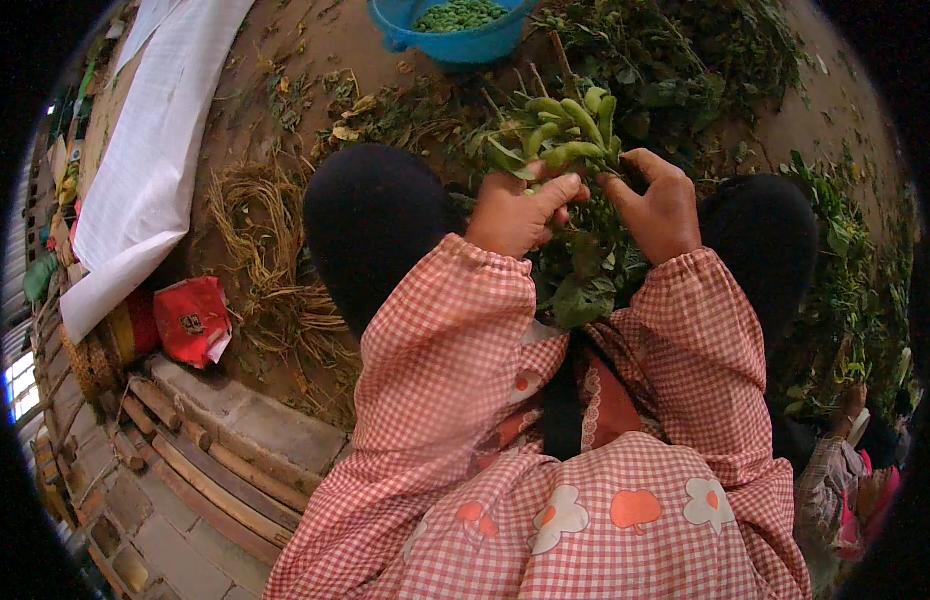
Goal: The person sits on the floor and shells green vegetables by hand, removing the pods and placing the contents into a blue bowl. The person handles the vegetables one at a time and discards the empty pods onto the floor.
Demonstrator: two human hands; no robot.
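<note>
A cluster of green soybean pods point(577, 127) on a leafy soybean plant lies between my two hands, above my lap. My left hand point(521, 206) has its fingers curled around pods at the cluster's left side. My right hand point(656, 202) pinches the stem at the cluster's right side between thumb and forefinger. Broad green leaves point(585, 296) hang down between my forearms. Beyond the hands, a blue plastic basin point(461, 51) holds green pods or beans point(459, 15).
Leafy plants point(682, 67) lie heaped ahead and along the right. Dry stalks point(262, 240), a red packet point(193, 319) and white sheeting point(150, 150) are at left. Wooden poles point(217, 487) lie at lower left beside a stone edge point(247, 420). Another person's sleeve point(825, 480) shows at lower right.
</note>
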